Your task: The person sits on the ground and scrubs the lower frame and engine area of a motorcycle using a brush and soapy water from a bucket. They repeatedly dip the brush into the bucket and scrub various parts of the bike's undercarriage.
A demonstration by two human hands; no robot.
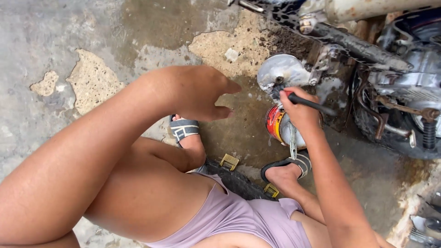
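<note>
My right hand (301, 112) grips a dark-handled tool (312, 104) whose tip touches the round silver hub cover (281, 71) low on a motorcycle (404, 78). Just under that hand stands a small open tin (278, 125) with a red and yellow side. My left hand (197, 92) hovers in the air to the left of the tin, fingers loosely curled and holding nothing. I am squatting on a black tyre (234, 179), with sandalled feet on the wet concrete.
The motorcycle's frame, engine and footpeg fill the upper right. Cracked, patchy concrete floor (92, 78) spreads left. Two small yellow pieces (229, 161) lie near the tyre. Metal tools (425, 225) rest at the lower right edge.
</note>
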